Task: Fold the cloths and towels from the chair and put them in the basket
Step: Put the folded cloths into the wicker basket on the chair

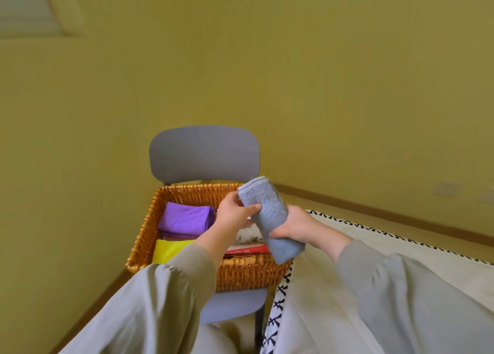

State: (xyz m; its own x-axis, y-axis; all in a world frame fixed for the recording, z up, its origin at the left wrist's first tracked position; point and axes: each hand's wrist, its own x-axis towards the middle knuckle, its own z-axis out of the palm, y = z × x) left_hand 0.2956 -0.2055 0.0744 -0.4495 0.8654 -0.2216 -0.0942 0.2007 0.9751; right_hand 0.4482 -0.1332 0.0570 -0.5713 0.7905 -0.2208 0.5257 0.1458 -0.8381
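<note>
A folded grey-blue towel (267,212) is held up above the right side of a wicker basket (187,190). My right hand (296,228) grips its lower half from the right. My left hand (235,214) pinches its upper left edge, thumb across the front. The basket stands on the seat of a grey chair (204,153). Inside it lie a folded purple cloth (184,220), a yellow cloth (168,249), and a red-edged patterned cloth (248,246) partly hidden by my arms.
A bed with a cream cover and black cross-stitch trim (374,236) fills the right side, touching the chair. A yellow-green wall stands behind the chair. The wooden floor edge shows at the lower left (88,316).
</note>
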